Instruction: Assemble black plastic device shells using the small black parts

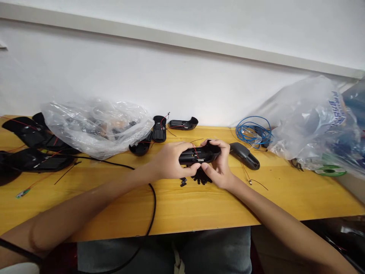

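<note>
Both my hands hold a black plastic shell part [199, 154] with red wires over the middle of the yellow wooden table [199, 205]. My left hand [169, 160] wraps its left end, fingers curled around it. My right hand [218, 163] grips the right end, thumb and fingers pinching near the wires at its middle. Under the hands lies a small heap of black pieces [199, 178]. A similar black shell [245, 156] rests just right of my right hand.
Several black shells [159, 129] lie behind the hands and at the far left [34, 160]. A clear bag of parts [97, 127] sits left, another bag [316, 121] right, beside a blue wire coil [252, 131]. A black cable [151, 205] crosses the table's front edge.
</note>
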Motion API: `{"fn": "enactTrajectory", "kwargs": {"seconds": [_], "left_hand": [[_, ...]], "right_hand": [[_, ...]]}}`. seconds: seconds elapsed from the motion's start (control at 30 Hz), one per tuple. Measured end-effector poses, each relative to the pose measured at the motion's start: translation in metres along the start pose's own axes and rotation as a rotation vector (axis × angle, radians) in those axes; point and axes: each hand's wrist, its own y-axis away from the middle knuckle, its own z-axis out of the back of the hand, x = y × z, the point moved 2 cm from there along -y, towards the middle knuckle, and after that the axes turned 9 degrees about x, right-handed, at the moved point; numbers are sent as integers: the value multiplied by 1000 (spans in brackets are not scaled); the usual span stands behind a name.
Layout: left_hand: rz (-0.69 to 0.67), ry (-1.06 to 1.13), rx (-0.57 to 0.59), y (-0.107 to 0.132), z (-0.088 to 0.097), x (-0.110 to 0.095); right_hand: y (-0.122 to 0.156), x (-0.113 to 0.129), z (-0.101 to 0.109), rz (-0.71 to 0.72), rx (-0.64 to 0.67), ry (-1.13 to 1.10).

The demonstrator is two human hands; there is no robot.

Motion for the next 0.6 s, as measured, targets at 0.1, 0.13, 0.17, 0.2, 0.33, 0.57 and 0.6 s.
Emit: {"fn": "enactTrajectory", "kwargs": {"seconds": [0.1, 0.13, 0.17, 0.2, 0.33, 0.57, 0.6], "left_hand": [[120, 106, 43, -1, 0, -10], [154, 133, 57, -2, 1, -13], [186, 160, 70, -3, 1, -16], [217, 186, 78, -4, 2, -19], [264, 208, 100, -6, 3, -17], [116, -61, -90, -1, -10, 22], [113, -91, -103, -1, -13, 25]], "right_hand": [[5, 6, -5, -99, -30, -82], [6, 7, -6, -112, -39, -98], [7, 8, -7, -120, -56, -106], [7, 8, -7, -127, -77, -108], [4, -1, -6, -141, -101, -94], [-6, -23, -4, -315, 4, -180], [-6, -25, -5, -347, -10, -173]]}}
